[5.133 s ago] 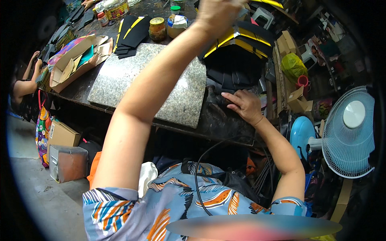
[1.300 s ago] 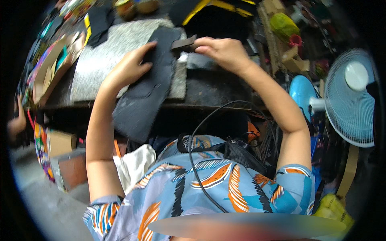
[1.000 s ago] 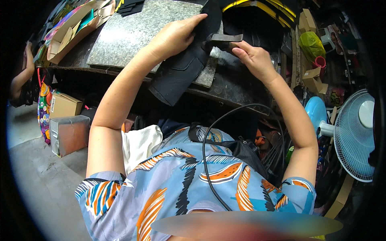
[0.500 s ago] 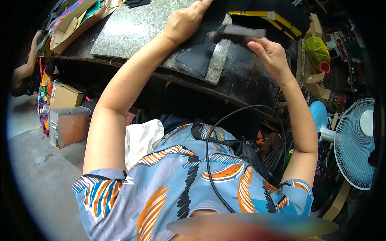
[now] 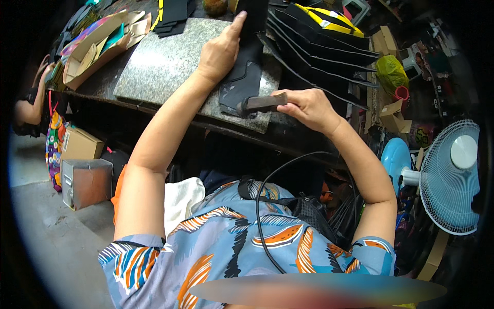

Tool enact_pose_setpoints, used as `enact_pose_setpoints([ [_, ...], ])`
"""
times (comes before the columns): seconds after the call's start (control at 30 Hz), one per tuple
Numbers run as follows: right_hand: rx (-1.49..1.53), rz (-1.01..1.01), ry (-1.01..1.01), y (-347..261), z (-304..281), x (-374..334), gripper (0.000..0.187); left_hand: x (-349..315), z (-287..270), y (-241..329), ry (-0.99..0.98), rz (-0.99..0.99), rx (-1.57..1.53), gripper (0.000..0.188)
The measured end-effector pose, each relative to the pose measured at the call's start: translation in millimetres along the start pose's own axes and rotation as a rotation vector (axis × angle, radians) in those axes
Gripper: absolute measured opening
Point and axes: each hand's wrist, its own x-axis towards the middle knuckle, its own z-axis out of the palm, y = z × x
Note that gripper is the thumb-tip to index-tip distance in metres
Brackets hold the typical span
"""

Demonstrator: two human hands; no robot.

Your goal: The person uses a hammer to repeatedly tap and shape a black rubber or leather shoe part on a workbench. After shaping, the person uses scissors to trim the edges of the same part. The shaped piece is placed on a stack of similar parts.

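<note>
The dark surface shows a bare strip between the carton and my speckled slab, whose left half lies open. Right of it, black panels fan their edges close by. The black piece lies along the slab's right side, under my left hand, index straight; I can't tell whether that grip pinches. My right hand clamps the hammer, head over the piece's near end.

Glossy stone slab, matt sheet
</note>
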Motion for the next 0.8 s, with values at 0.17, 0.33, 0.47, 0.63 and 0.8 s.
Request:
enact_pose_setpoints([
  [0.17,0.059,-0.04,-0.02,11,9,-10,0.037,3,-9,-5,-0.003,-0.401,-0.261,0.098],
  [0.33,0.076,-0.055,-0.009,32,4,-31,0.033,35,-51,-16,0.282,-0.242,0.069,0.026],
  [0.47,0.068,0.063,0.104,45,2,-44,0.03,91,-69,7,0.431,0.125,0.123,0.038],
  [0.63,-0.066,0.1,0.219,50,12,-49,0.029,132,-21,96,0.377,0.447,0.164,0.045],
  [0.8,-0.122,-0.032,0.283,53,13,-51,0.032,86,31,139,-0.468,0.553,-0.074,0.073],
])
